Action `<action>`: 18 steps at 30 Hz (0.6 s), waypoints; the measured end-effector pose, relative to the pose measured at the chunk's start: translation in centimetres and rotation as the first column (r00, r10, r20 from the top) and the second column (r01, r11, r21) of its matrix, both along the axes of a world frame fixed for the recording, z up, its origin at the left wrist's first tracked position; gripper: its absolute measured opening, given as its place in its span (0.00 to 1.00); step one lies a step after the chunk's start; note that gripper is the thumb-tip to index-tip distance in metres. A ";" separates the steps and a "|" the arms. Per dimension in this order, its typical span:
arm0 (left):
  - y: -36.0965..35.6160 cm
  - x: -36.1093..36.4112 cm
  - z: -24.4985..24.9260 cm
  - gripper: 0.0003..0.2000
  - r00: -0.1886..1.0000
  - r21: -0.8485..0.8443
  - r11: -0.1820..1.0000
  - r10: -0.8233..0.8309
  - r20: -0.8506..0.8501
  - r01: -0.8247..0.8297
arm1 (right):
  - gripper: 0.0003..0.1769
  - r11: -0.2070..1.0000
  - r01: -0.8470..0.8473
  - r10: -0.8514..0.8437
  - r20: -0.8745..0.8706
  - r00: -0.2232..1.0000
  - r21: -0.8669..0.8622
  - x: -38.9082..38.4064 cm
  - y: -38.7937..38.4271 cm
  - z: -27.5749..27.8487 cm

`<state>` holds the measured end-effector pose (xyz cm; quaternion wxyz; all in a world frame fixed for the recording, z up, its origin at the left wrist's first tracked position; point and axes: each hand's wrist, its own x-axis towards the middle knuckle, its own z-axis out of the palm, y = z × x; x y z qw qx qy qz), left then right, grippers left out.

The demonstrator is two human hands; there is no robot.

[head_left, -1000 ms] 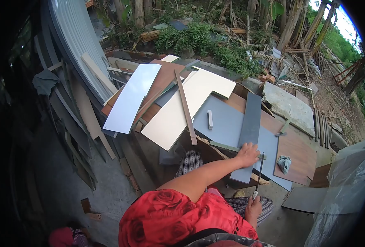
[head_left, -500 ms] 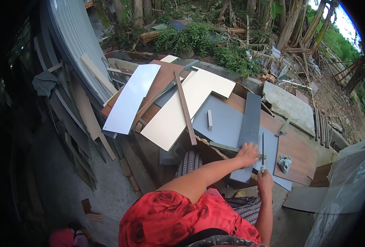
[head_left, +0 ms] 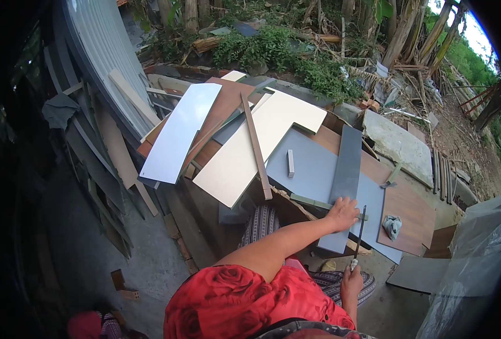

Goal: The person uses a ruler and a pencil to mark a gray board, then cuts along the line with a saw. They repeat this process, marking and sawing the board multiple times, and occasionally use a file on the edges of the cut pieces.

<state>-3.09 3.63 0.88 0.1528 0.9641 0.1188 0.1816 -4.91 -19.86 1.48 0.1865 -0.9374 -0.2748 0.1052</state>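
Observation:
My left hand (head_left: pixel 342 214) is closed over a narrow green-edged strip (head_left: pixel 310 201), pressing it against the long dark grey board (head_left: pixel 345 161). The short end of the strip sticks out past my fingers. In my right hand (head_left: pixel 351 283) is the pale handle of a slim saw (head_left: pixel 361 233). Its long dark blade points away from me and crosses the strip just right of my left hand; contact is too small to confirm. Beneath lies a blue-grey panel (head_left: pixel 307 155) with a small pale block (head_left: pixel 290 163) on it.
Left of the work lie a cream panel (head_left: pixel 250 150), a white panel (head_left: pixel 180 133) and a brown strip (head_left: pixel 256 147). A crumpled cloth (head_left: pixel 392 227) rests on a brown board (head_left: pixel 414 209) at right. Clear plastic sheeting (head_left: pixel 471 271) hangs beyond. Long offcuts (head_left: pixel 115 141) lean at left.
My right hand has drawn the saw back toward my body, and the blade now slants more. My left hand stays on the strip. The view has shifted slightly.

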 end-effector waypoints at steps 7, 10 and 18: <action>0.7 0.5 -0.1 0.11 0.998 -0.027 0.998 0.060 0.000 -0.060 | 0.18 0.996 -0.065 0.067 0.030 0.997 -0.054 3.9 4.5 2.4; 0.8 0.5 0.0 0.10 0.998 -0.008 0.998 0.070 -0.004 -0.070 | 0.18 0.996 -0.086 0.086 0.011 0.996 -0.028 4.1 4.0 2.5; 0.7 0.5 0.4 0.12 0.998 -0.006 0.999 0.050 -0.042 -0.050 | 0.17 1.000 -0.015 0.015 -0.011 1.000 -0.013 -0.7 -0.7 1.8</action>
